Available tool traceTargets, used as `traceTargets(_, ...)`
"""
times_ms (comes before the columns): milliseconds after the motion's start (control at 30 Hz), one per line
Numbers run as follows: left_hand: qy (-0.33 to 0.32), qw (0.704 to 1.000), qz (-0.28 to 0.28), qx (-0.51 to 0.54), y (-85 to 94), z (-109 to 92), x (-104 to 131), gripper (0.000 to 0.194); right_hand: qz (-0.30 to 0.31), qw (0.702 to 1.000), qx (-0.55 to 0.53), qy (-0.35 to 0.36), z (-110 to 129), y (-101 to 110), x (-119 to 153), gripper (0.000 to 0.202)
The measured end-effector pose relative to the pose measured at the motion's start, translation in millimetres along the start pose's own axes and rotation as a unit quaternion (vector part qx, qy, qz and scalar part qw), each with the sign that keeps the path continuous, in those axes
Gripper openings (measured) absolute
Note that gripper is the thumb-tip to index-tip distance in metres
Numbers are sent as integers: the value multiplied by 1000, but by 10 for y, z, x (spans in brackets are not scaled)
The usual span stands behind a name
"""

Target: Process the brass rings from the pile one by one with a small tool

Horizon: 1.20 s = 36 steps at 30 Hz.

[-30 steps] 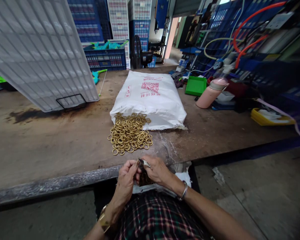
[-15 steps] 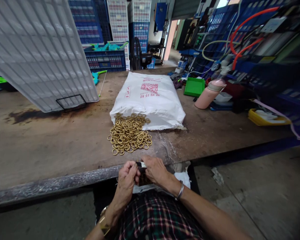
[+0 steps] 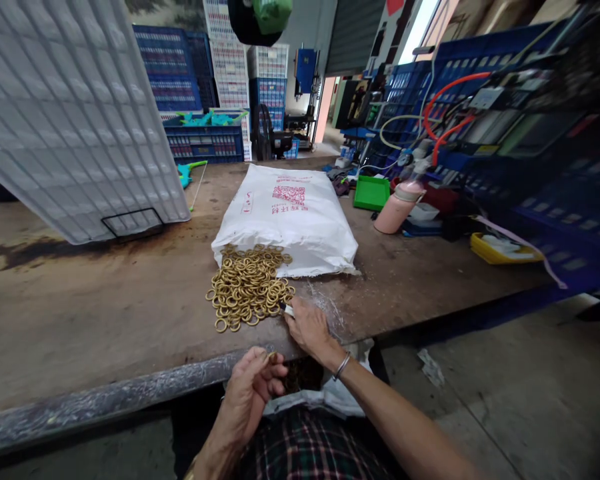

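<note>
In the head view a pile of brass-coloured rings spills from the mouth of a white printed sack lying on the table. My right hand is at the pile's right front edge, closed around a small tool with a white body and a dark end; its exact kind is not clear. Just in front of the table edge, my left hand pinches a single ring between thumb and finger, its other fingers loosely curled. Below both hands, more rings lie in shadow in an open white bag on my lap.
A tall white plastic crate stands on the wooden table at left. Towards the right are a green tray, a pink bottle and a yellow tray. Blue crates are stacked behind.
My right hand has moved forward with the small tool, from beside my left hand to the pile of rings. My left hand has opened somewhat, showing the ring. The camera view has tilted up.
</note>
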<state>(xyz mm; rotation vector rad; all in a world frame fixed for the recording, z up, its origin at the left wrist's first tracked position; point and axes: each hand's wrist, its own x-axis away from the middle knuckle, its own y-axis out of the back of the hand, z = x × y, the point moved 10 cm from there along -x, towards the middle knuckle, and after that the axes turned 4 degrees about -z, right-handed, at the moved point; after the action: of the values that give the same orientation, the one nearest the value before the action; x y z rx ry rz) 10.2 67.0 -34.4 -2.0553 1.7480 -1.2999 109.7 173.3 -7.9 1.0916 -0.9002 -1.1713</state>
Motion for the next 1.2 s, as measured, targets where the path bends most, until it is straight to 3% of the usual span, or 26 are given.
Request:
traceTargets(200, 52, 996, 13, 64, 42, 51, -54, 20, 11, 1000, 6, -13, -38, -11, -54, 20)
traceTargets(333, 66, 994, -23, 78, 117, 121, -115, 27, 13, 1000, -1, -5, -63, 0, -62, 19)
traceTargets(533, -22, 997, -61, -42, 139, -25, -173, 38, -17, 992, -117, 39, -16, 18, 57, 15)
traceTargets(667, -58, 990, -73, -103, 127, -109, -190, 50, -34, 961, -261, 84, 156, 76, 194, 13)
traceTargets(867, -83, 983, -79, -146, 167, -161, -199, 43, 1, 919, -382, 95, 341, 94, 292, 12)
traceTargets(1033, -159, 940, -105, -283, 253, -271, -190, 36, 52, 899, -430, 55, 346, 19, 263, 15)
traceTargets(1133, -222, 911, -85, -338, 196, -342, -152, 32, 62, 897, -432, 68, 394, 6, 251, 13)
traceTargets(1200, -227, 909, -73, -343, 175, -339, -138, 30, 68, 897, -431, 72, 413, -24, 254, 14)
